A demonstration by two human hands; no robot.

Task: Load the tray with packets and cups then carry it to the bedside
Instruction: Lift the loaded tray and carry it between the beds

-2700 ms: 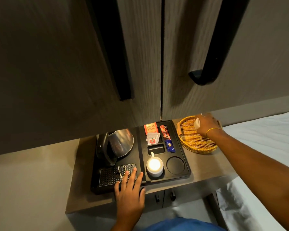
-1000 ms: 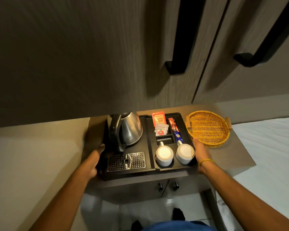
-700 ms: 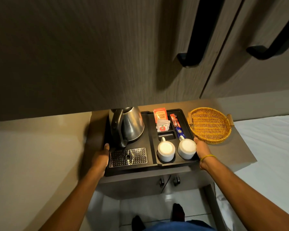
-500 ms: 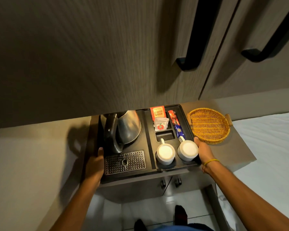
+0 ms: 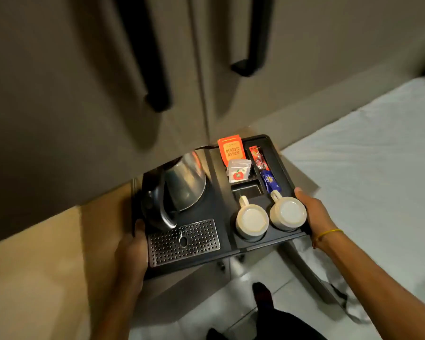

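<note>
The black tray (image 5: 221, 192) is lifted off the side table and tilted, held at both ends. My left hand (image 5: 133, 246) grips its left edge beside the perforated drip grid (image 5: 183, 241). My right hand (image 5: 314, 214) grips its right edge next to the cups. Two white cups (image 5: 252, 220) (image 5: 288, 213) sit upside down in the round wells. An orange tea packet (image 5: 232, 150), white sachets (image 5: 238, 171), a red stick packet (image 5: 258, 158) and a blue one (image 5: 270, 184) lie in the back compartments. A steel kettle (image 5: 182, 185) stands at the tray's left.
Dark wardrobe doors with long black handles (image 5: 155, 77) rise straight ahead. The side table (image 5: 302, 177) peeks out under the tray, with its cupboard front (image 5: 206, 268) below. A bed with a white sheet (image 5: 368, 168) lies to the right. Tiled floor and my foot (image 5: 261, 294) are below.
Both hands have raised the tray off the table and swung it rightward toward the bed. The wicker basket has dropped out of sight. Earlier the second cup was set into its well.
</note>
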